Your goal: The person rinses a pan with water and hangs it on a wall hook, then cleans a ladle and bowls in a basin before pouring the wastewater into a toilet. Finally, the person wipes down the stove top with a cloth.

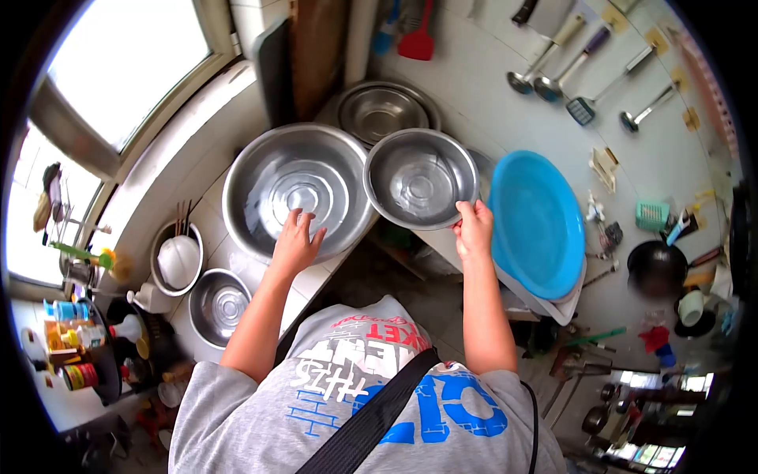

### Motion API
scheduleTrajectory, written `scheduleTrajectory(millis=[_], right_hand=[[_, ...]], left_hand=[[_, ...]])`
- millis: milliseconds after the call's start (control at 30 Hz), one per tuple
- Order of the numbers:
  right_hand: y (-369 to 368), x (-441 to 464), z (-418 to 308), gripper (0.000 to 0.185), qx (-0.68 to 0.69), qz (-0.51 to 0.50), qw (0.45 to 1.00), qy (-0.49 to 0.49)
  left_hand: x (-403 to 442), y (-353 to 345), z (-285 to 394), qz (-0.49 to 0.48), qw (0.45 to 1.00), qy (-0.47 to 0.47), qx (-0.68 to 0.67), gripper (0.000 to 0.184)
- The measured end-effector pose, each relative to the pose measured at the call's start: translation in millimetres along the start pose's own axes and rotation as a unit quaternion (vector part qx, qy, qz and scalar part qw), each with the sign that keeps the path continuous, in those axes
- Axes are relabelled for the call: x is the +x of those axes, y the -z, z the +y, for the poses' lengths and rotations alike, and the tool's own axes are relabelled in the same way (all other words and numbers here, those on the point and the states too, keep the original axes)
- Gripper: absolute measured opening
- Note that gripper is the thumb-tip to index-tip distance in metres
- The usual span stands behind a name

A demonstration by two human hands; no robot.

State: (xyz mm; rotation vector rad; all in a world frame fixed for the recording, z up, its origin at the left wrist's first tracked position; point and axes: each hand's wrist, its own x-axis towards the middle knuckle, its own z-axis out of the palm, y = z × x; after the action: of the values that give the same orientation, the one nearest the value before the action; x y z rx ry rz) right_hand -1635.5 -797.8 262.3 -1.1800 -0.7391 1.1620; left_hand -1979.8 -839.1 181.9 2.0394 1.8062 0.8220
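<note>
A large stainless steel basin (260,170) with a little water in it rests on the tiled counter. Over its near rim is my left hand (297,246), fingers apart and holding nothing. My right hand (474,231) grips the near right rim of a smaller steel basin (421,154), thumb on top. That basin is tilted toward me, beside the large one at the counter's edge. To the right of my right hand a blue plastic basin (537,225) leans at an angle.
Stacked steel basins (383,114) stand in the back corner. Left on the counter are a small steel bowl (219,308) and a pot with a white bowl (178,261). Ladles (553,87) and a slotted turner (583,110) hang on the tiled wall. A window (126,63) is at left.
</note>
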Motion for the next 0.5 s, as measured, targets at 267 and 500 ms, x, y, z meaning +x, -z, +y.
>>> scheduleTrajectory(millis=[267,500], right_hand=[[-60.7,8.6,55.7,0.012,-0.131,-0.067,0.989,0.009],[-96.8,4.1,54.5,0.027,-0.267,-0.063,0.952,0.135]], left_hand=[[-31.0,24.6,-42.4,0.037,0.996,0.075,0.029,0.041],[-44.1,30.5,-59.3,0.047,0.994,0.087,0.042,0.041]])
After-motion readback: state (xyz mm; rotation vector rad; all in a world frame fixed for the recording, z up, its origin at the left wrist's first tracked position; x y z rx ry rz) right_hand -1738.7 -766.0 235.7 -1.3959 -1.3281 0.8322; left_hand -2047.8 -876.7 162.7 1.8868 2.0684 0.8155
